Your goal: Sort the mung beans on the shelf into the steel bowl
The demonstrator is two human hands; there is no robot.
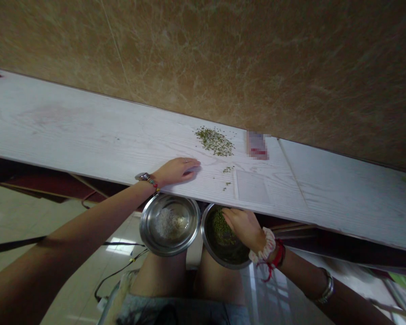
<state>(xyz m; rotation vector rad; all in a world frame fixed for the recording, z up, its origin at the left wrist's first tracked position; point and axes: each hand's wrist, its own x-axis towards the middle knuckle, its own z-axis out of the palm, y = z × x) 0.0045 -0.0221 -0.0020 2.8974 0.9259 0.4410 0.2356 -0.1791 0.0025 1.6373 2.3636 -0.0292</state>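
Note:
My left hand (176, 170) lies flat on the white wooden board (88, 131), fingers stretched out, holding nothing. My right hand (242, 223) reaches into a steel bowl (212, 246) of green beans on my right knee, fingers curled down among the beans. A second steel bowl (169, 224) with whitish grains rests on my left knee. A pile of green beans (215, 141) lies on the board beyond my left hand, with a few stray beans (227, 170) nearer the edge.
A small pinkish blurred object (257, 144) lies on the board right of the bean pile. A brown marbled wall (223, 58) rises behind the board. Cables (118, 271) run over the tiled floor at left.

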